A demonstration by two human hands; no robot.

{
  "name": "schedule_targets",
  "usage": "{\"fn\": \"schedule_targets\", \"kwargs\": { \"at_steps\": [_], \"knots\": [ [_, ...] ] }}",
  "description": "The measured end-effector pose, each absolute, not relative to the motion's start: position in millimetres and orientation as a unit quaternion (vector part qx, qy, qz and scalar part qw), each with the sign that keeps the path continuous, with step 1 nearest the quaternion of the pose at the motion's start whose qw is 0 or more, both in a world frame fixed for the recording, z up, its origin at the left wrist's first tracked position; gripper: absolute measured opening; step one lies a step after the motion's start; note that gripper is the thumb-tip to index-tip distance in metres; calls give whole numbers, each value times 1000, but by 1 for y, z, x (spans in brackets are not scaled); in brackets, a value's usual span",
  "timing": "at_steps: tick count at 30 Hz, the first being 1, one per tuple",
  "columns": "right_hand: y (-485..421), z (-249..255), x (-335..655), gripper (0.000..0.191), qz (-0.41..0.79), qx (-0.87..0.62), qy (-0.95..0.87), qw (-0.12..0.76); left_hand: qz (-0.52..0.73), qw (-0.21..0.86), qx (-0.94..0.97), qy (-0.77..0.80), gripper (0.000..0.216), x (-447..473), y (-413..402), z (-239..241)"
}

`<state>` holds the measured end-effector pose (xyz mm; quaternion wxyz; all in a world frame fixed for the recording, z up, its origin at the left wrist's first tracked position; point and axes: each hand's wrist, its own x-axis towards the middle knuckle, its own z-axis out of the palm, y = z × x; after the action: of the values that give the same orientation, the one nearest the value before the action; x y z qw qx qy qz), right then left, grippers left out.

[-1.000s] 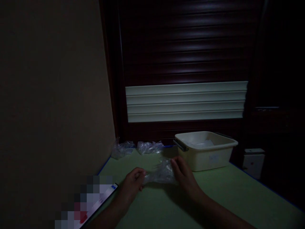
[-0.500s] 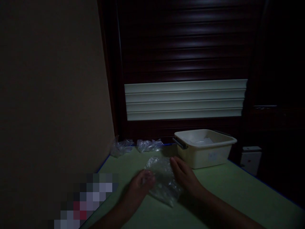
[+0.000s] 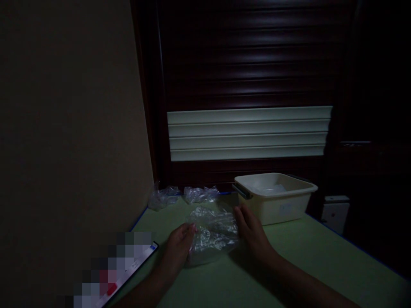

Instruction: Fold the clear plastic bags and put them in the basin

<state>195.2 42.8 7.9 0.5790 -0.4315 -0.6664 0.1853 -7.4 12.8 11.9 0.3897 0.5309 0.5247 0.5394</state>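
A crinkled clear plastic bag (image 3: 212, 233) is stretched between my two hands above the green tabletop (image 3: 199, 291). My left hand (image 3: 180, 241) pinches its left edge, thumb on the near side. On the opposite edge, my right hand (image 3: 252, 231) grips the plastic with its fingers closed together. The bag looks flat, and I can make out nothing inside it. Right behind my right hand stands a cream plastic basin (image 3: 279, 207) with dark handles, some clear plastic lying in it.
Two crumpled clear bags, one at the left corner (image 3: 163, 197) and one beside it (image 3: 201, 194), lie along the table's back edge. A partly blurred device with a lit screen (image 3: 128, 273) leans at the left. Behind are dark slats with a pale panel (image 3: 247, 134); a white box (image 3: 335, 216) stands at right.
The bag has been turned and spread wider between my hands, its lower corner no longer pointing down. My left hand has shifted left a little; my right hand slightly right.
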Motion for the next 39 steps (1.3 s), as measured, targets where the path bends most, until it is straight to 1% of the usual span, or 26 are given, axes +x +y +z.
{"fn": "schedule_targets", "kwargs": {
  "at_steps": [1, 3, 5, 7, 9, 12, 14, 17, 19, 21, 24, 26, 27, 29, 30, 34, 37, 39],
  "knots": [
    [43, 8, 196, 26, 140, -423, -682, 580, 545, 393, 522, 525, 50, -8, 12, 12],
    [41, 10, 199, 19, 2, -383, -719, 580, 559, 401, 500, 526, 51, -10, 11, 12],
    [38, 12, 202, 28, -150, -304, -749, 569, 571, 410, 476, 528, 54, -12, 11, 12],
    [34, 14, 204, 40, -254, -213, -780, 531, 583, 422, 453, 527, 57, -14, 11, 11],
    [30, 15, 203, 46, -297, -150, -817, 471, 592, 435, 434, 522, 60, -15, 11, 11],
    [27, 10, 196, 41, -320, -128, -853, 393, 601, 455, 411, 513, 63, -17, 12, 12],
    [27, 5, 190, 36, -333, -138, -854, 375, 600, 469, 402, 508, 63, -17, 13, 12],
    [28, 0, 184, 31, -321, -151, -851, 388, 586, 490, 402, 505, 62, -15, 12, 10],
    [27, 1, 181, 26, -276, -165, -851, 415, 574, 500, 409, 504, 60, -13, 11, 9],
    [24, 3, 180, 26, -183, -189, -852, 452, 559, 510, 420, 500, 58, -11, 11, 8],
    [19, 11, 181, 22, 34, -263, -814, 516, 527, 540, 443, 485, 58, -11, 12, 10],
    [18, 16, 183, 12, 199, -321, -739, 558, 515, 551, 460, 469, 56, -13, 12, 12],
    [19, 19, 184, 8, 285, -345, -683, 577, 517, 549, 468, 461, 52, -13, 12, 13],
    [22, 22, 183, 13, 422, -374, -572, 596, 537, 531, 482, 445, 41, -14, 10, 14],
    [24, 23, 182, 16, 467, -383, -531, 594, 549, 518, 488, 439, 39, -15, 9, 15],
    [29, 22, 176, 16, 543, -401, -489, 552, 571, 488, 499, 432, 50, -14, 3, 16],
    [28, 20, 171, 19, 590, -402, -494, 497, 552, 522, 504, 410, 55, -11, 1, 15],
    [26, 19, 170, 22, 603, -401, -499, 476, 538, 533, 512, 406, 57, -8, 1, 14]
  ]
}}
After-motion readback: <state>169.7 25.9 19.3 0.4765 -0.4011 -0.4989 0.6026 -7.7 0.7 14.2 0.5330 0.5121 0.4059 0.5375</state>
